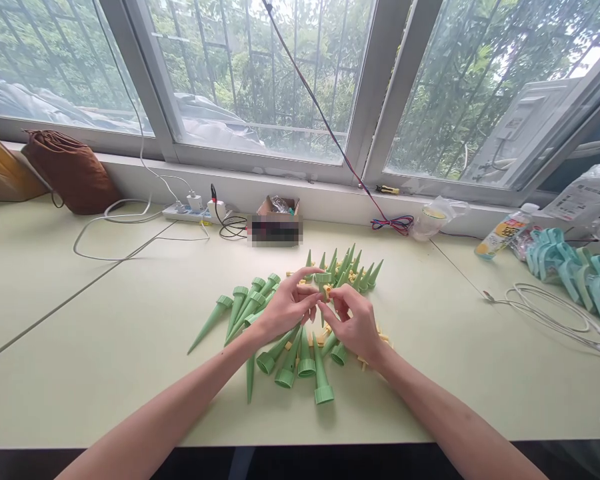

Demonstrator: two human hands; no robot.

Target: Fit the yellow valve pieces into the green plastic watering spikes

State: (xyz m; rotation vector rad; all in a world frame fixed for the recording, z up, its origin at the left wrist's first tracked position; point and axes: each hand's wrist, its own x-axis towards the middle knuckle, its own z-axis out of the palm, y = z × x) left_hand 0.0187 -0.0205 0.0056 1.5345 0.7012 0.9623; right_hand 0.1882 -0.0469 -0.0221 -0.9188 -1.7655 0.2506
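Note:
My left hand (pixel 294 301) grips a green plastic spike (pixel 323 277), its ribbed cap end upward and its point down. A small yellow valve (pixel 327 290) sits against the spike's side, pinched by the fingertips of my right hand (pixel 351 319); whether it is seated in the spike I cannot tell. Below my hands several green spikes (pixel 323 383) lie with their caps toward me. More loose spikes (pixel 239 308) lie to the left. Beyond my hands stands a group of upright spikes (pixel 364 277) with yellow pieces on them. Yellow pieces (pixel 365 360) lie partly hidden by my right hand.
At the back are a power strip (pixel 187 212), a small cardboard box (pixel 279 205) and a brown drawstring bag (pixel 70 170). To the right are a bottle (pixel 505 232), turquoise clips (pixel 575 267) and a coiled white cable (pixel 555 313). Windows rise behind the table (pixel 105 360).

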